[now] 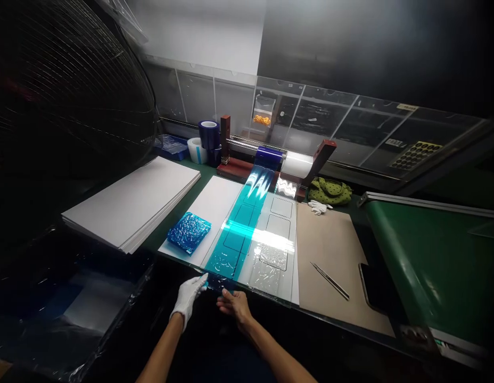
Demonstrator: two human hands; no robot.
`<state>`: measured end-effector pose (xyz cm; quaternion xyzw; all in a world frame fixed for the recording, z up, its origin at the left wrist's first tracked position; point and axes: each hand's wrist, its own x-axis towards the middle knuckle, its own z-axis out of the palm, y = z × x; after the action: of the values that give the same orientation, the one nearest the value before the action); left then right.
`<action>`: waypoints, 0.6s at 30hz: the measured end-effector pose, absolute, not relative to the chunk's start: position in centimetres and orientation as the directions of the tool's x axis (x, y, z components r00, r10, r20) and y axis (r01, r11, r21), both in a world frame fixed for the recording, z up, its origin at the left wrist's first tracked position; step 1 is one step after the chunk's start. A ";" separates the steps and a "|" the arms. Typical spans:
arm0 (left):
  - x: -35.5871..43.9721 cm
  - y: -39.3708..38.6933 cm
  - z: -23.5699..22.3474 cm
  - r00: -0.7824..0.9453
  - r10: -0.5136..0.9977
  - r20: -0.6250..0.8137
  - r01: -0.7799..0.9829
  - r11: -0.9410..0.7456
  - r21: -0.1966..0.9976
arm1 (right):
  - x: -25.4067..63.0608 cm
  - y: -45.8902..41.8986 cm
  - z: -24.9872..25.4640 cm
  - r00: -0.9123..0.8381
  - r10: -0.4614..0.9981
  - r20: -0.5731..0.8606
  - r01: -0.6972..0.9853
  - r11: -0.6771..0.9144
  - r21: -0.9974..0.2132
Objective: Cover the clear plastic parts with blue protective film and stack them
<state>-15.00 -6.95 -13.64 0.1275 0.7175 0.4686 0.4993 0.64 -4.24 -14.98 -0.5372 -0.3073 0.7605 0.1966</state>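
Note:
A strip of clear blue protective film [235, 234] runs from a dark blue roll [269, 155] down over a white sheet to the table's front edge. My left hand [187, 298], in a white glove, pinches the film's loose end at its left corner. Bare and just past the edge, my right hand [235, 306] has thumb and fingers at the right corner of that end; its grip is partly hidden. To the right lies a strip of clear film [273, 239], drawn from a white roll [297, 164]. Rounded rectangle outlines show under both strips.
Left stand a crumpled blue film wad [189, 233] and a stack of white sheets [131, 202]. Tweezers [330, 281] rest on brown board [322, 239], beside a phone [372, 287]. A green conveyor belt [434, 260] lies right; a large fan [79, 80] looms left.

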 end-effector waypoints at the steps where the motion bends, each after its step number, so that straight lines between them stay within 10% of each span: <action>1: -14.9 -6.7 -14.0 -0.485 0.645 -0.591 -0.284 0.523 0.804 | 0.7 -4.5 -14.8 -0.366 0.613 -0.700 0.051 -0.738 -0.673; 6: -15.0 -5.7 -15.1 -0.522 0.631 -0.574 -0.260 0.523 0.812 | 2.5 -4.7 -12.9 -0.519 0.519 -0.679 0.167 -0.717 -0.676; 10: -15.5 -6.0 -15.3 -0.527 0.622 -0.579 -0.223 0.556 0.800 | 8.6 -0.9 -10.9 -0.375 0.777 -0.505 0.472 -0.309 -0.826; 18: -15.7 -7.8 -13.0 -0.769 0.540 -0.343 0.171 0.690 0.703 | 27.0 7.5 -9.9 0.218 0.967 -0.133 0.866 -0.255 -0.429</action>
<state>-15.73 -7.83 -12.98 0.2025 0.8778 0.3375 0.2732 27.01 7.50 -9.91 -0.7690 -0.5960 0.1894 0.1324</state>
